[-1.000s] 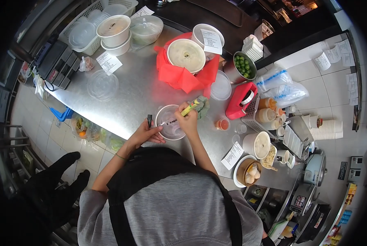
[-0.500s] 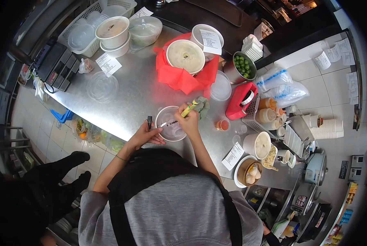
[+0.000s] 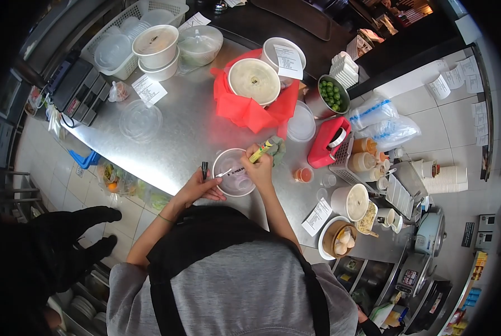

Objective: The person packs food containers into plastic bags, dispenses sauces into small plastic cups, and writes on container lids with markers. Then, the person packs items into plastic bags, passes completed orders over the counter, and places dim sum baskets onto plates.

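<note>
One lettered bowl [image 3: 238,187], one yellow marker [image 3: 261,150], one black cap [image 3: 204,170]: mid-frame.
Marker is clamped in fingers of right hand [image 3: 259,168]; cap is gripped in fingers of left hand [image 3: 193,189], at bowl's left rim.

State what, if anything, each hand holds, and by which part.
The right hand holds a yellow marker by its lower barrel, upper end sticking out. The left hand holds a black cap by its lower end, thumb at the bowl's rim.

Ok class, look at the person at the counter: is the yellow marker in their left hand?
No, the yellow marker is gripped in the person's right hand.
</note>
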`<state>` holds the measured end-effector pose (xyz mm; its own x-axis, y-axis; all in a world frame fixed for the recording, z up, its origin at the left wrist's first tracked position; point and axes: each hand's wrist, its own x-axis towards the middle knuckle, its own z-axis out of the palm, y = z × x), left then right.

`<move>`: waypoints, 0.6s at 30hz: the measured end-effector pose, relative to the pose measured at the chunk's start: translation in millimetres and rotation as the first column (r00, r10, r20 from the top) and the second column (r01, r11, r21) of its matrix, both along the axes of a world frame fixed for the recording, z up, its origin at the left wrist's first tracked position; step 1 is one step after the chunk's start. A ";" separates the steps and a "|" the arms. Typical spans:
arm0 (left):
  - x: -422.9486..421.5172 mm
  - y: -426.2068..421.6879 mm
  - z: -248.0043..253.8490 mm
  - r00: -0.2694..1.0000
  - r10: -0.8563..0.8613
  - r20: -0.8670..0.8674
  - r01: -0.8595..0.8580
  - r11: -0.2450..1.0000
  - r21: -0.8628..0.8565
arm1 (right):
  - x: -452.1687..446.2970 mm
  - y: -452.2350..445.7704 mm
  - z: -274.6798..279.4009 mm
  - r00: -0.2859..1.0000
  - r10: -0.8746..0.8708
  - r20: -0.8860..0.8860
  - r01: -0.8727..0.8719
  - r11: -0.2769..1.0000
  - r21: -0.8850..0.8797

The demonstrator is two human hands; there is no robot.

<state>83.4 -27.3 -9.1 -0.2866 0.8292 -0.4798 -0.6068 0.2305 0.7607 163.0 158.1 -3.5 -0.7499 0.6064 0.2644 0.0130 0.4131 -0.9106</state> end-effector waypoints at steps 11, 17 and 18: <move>-1.2 -0.4 -1.6 1.000 -0.009 0.005 0.009 1.000 -0.010 | 0.5 0.9 3.2 1.000 -0.021 -0.001 0.021 1.000 0.022; -1.5 0.4 -0.9 1.000 -0.002 0.007 0.002 1.000 -0.004 | 1.3 1.0 3.2 1.000 -0.022 -0.002 0.022 0.998 0.063; -0.8 0.6 -2.1 1.000 0.007 0.004 -0.007 1.000 -0.010 | 1.0 0.6 3.5 1.000 -0.027 -0.014 0.028 0.997 0.067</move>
